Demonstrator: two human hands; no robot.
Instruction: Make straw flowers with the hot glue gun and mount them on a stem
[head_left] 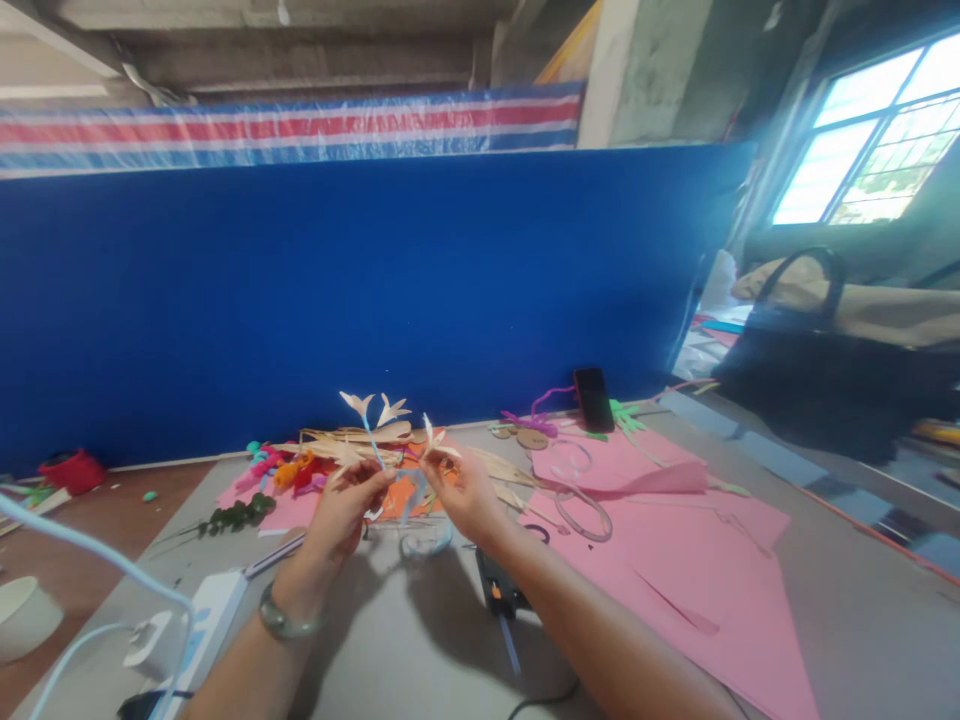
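Note:
My left hand (352, 505), a bangle on its wrist, pinches the thin pale-blue stem of a craft flower (369, 432) with cream pointed petals. To the right, my right hand (465, 495) has its fingers closed on another cream flower (433, 440). A translucent ribbon (409, 498) hangs between the hands, and its loops (426, 540) rest on the table; which hand grips it I cannot tell. Under my right forearm lies a dark glue gun (495, 580), partly hidden, with a clear glue stick (509, 645) sticking out.
Dried husk strips (352, 445) and colourful pipe-cleaner pieces (296, 470) lie behind the hands. Pink paper sheets (697, 560) cover the right side. A phone (593, 400) leans against the blue partition (360, 280). At left are a power strip (214, 610), cables and a white cup (28, 615).

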